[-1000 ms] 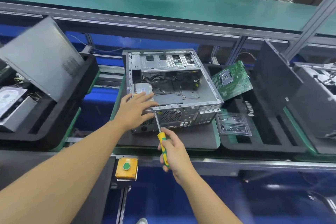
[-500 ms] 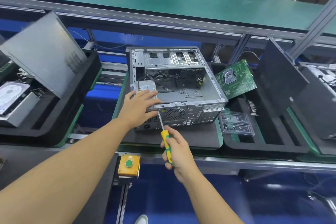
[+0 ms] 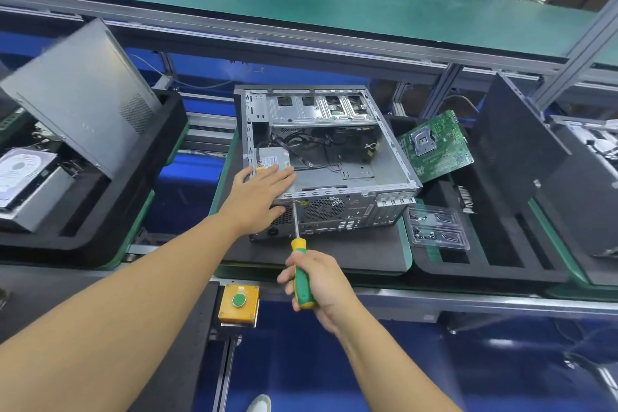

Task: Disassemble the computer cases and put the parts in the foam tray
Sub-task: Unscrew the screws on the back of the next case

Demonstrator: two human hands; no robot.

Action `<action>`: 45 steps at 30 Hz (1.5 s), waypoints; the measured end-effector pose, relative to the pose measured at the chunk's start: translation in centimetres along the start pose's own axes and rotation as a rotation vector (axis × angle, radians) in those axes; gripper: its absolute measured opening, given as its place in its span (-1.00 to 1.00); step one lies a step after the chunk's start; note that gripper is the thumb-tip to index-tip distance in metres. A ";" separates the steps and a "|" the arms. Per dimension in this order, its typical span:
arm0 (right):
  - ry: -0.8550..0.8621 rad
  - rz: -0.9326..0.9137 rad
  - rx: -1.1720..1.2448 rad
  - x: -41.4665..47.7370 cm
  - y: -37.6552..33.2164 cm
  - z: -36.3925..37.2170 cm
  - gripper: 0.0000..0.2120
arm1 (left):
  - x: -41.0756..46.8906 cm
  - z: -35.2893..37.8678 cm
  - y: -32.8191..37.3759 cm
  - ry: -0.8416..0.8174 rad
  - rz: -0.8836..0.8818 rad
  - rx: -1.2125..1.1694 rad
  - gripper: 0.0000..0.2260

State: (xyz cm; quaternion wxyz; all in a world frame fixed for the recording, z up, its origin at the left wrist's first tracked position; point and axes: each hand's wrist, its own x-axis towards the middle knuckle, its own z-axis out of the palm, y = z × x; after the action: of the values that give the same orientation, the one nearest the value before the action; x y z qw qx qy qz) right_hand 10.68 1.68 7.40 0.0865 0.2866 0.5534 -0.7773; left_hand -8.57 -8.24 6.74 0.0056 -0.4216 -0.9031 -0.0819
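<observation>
1. Our left hand point(image 3: 259, 197) lies flat, fingers extended, steadying the computer case point(image 3: 329, 170).
2. Our right hand point(image 3: 317, 284) grips the screwdriver point(image 3: 301, 264) at its rear panel; power supply apparently remains.
3. Motherboard point(image 3: 434, 144) already sits in the foam tray point(image 3: 495, 264).

The camera view has dipped slightly; the left hand point(image 3: 259, 199) has flattened its fingers further toward 2 o'clock over the open grey metal computer case point(image 3: 334, 157).
</observation>
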 end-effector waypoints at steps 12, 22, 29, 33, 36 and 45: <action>-0.058 0.262 0.053 -0.6 -1.8 -0.3 -0.62 | 0.2 0.1 -0.2 -0.030 0.010 -0.006 -0.36; 0.035 0.066 -0.205 -0.6 0.2 -0.7 -0.83 | 0.2 0.2 -0.2 -0.028 0.008 -0.014 -0.37; -0.128 0.259 0.088 -0.9 -0.9 -1.5 -0.67 | 0.3 0.1 -0.3 -0.035 0.006 -0.010 -0.37; -0.001 -0.008 -0.272 -1.1 -0.1 -1.0 -0.89 | 0.3 0.2 -0.2 -0.025 0.003 -0.014 -0.37; 0.146 -0.056 -0.399 -0.8 0.7 -0.7 -0.88 | 0.3 0.2 -0.2 -0.025 0.002 -0.017 -0.37; -0.215 0.313 0.141 -0.2 -0.9 -2.1 -0.64 | 0.2 -0.2 0.0 -0.045 -0.001 -0.009 -0.37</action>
State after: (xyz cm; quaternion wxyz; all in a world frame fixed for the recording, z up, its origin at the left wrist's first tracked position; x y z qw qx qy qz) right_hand 11.19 3.90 7.81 0.2446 0.2899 0.4338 -0.8173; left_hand -8.71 -8.18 6.95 -0.0165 -0.4228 -0.9028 -0.0767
